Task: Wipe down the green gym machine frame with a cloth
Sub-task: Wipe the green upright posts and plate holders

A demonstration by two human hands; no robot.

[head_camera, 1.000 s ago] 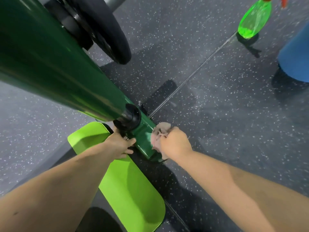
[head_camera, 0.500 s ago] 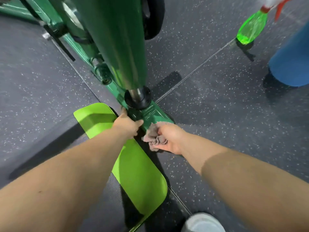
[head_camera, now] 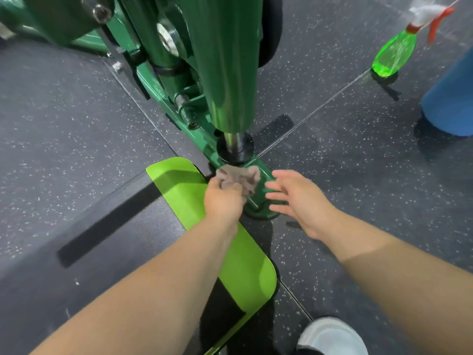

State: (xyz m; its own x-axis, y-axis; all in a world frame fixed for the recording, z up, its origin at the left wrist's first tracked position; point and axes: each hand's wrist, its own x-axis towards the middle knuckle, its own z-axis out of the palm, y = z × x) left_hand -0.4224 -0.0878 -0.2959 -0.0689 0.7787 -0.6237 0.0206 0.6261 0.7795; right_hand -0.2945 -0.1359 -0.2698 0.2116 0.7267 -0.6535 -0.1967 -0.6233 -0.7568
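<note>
The cloth (head_camera: pixel 239 178) looks light, soft and limp, so it likely handles best bunched in the fist as the left hand (head_camera: pixel 223 199) grips it now, pressed on the green frame's base foot (head_camera: pixel 258 201) just below the black collar (head_camera: pixel 235 149). The right hand (head_camera: pixel 298 201) hovers just beside, fingers spread, holding nothing. The cloth is crumpled grey-brown; the frame (head_camera: pixel 225 60) is glossy, rigid, probably slick.

Glossy dark green machine frame (head_camera: pixel 225 73) with a chrome post in a black collar (head_camera: pixel 235 149). Greyish-pink cloth (head_camera: pixel 240 176). Lime-green plate (head_camera: pixel 230 247) edging a black, finely ribbed mat (head_camera: pixel 133 226). Dark grey floor (head_camera: pixel 358 175) with white speckles. Translucent bright green spray bottle (head_camera: pixel 394 53), white-and-red trigger. Blue cylinder (head_camera: pixel 453 98). White shoe (head_camera: pixel 332 336).
</note>
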